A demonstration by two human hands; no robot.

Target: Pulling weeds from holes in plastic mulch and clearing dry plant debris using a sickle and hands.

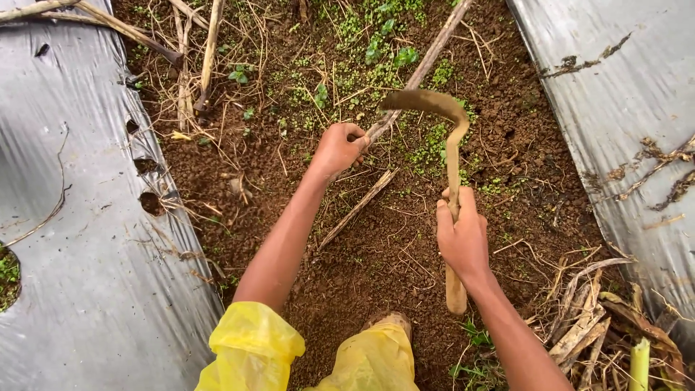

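Hands at work: we are gripping a curved, mud-caked sickle (pixel 450 156) in our right hand (pixel 462 235) while our left hand (pixel 339 147) is clenching a dry brown stalk (pixel 420 72) on the soil (pixel 376 253); blade best kept angled away from left fingers.

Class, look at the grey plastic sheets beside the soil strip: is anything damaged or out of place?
Yes. The left plastic sheet has ragged holes torn along its inner edge. The right plastic sheet carries stray dried stems and dirt. Nothing else stands out.
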